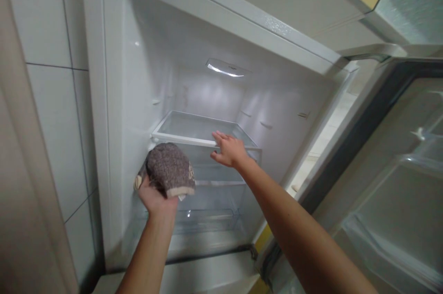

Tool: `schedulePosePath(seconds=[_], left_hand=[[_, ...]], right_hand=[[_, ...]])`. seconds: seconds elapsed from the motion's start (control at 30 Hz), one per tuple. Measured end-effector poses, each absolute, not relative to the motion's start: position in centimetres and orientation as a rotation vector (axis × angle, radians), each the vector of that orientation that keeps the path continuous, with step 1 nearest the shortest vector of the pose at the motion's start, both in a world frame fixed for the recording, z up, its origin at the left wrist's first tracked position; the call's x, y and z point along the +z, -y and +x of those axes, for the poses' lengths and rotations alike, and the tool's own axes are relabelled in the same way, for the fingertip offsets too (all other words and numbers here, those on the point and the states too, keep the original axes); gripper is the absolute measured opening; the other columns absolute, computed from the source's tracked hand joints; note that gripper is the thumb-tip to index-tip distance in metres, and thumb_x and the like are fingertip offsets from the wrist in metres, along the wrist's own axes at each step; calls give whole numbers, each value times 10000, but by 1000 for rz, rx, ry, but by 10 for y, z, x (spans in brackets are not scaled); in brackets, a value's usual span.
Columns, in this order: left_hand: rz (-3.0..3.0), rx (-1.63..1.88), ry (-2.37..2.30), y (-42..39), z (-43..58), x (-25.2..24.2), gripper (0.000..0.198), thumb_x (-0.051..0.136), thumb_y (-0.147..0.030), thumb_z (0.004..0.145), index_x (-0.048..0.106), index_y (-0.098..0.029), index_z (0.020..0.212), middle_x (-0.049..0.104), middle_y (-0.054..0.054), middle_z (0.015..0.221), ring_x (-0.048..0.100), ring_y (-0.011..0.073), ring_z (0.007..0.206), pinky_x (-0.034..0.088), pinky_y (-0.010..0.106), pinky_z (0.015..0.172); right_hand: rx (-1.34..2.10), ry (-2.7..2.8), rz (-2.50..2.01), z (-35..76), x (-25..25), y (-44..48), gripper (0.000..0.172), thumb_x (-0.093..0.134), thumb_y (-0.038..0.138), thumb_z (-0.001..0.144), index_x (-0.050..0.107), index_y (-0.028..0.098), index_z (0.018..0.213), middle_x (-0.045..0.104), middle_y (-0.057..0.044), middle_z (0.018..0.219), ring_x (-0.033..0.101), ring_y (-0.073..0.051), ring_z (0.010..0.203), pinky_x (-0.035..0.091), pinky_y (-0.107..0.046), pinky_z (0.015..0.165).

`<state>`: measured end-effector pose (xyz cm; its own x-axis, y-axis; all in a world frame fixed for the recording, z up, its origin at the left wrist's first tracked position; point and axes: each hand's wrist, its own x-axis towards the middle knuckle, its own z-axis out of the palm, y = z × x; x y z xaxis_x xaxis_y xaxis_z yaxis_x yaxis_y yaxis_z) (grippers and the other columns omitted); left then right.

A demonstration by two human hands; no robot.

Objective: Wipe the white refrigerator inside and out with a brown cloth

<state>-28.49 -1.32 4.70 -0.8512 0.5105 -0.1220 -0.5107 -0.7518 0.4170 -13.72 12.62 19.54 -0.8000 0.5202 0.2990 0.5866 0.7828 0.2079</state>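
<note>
A bunched grey-brown cloth (169,167) with a pale edge is gripped in my left hand (157,199), in front of the left side of the fridge. Part of my left fingers is hidden behind the cloth. My right hand (228,148) is at the front edge of the upper glass shelf (194,125), fingers stretched forward over it and thumb apart; nothing is in it. Whether the fingertips press on the glass I cannot tell.
The fridge door (387,169), with clear door bins, stands open at the right. Further shelves and a clear drawer (207,220) are below. A lamp (224,69) glows under the fridge ceiling. Tiled wall (48,31) runs along the left.
</note>
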Motion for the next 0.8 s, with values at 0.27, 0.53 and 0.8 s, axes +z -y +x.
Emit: schedulePosePath(seconds=[0.27, 0.53, 0.8], left_hand=[[134, 2693, -1571, 26, -264, 49, 235, 604, -413, 955, 713, -256, 1092, 753, 110, 1197, 684, 335, 1266, 516, 542, 1140], [1418, 1665, -2421, -20, -300, 56, 93, 685, -272, 884, 728, -211, 940, 760, 235, 1178, 582, 437, 1403, 246, 645, 1275], [1951, 740, -2317, -42, -275, 60, 445, 694, -180, 866, 750, -269, 1299, 744, 147, 1338, 619, 369, 1347, 359, 568, 1218]], right_hand=[[-423, 2734, -866, -140, 194, -126, 802, 604, 527, 911, 456, 218, 1636, 447, -107, 1704, 531, -349, 1492, 537, -507, 1126], [-432, 2728, -890, -142, 195, -123, 778, 612, 548, 913, 474, 229, 1609, 462, -110, 1694, 576, -362, 1436, 566, -504, 1070], [-432, 2734, -857, -142, 196, -125, 757, 619, 534, 913, 511, 209, 1589, 491, -134, 1669, 610, -379, 1395, 568, -511, 1061]])
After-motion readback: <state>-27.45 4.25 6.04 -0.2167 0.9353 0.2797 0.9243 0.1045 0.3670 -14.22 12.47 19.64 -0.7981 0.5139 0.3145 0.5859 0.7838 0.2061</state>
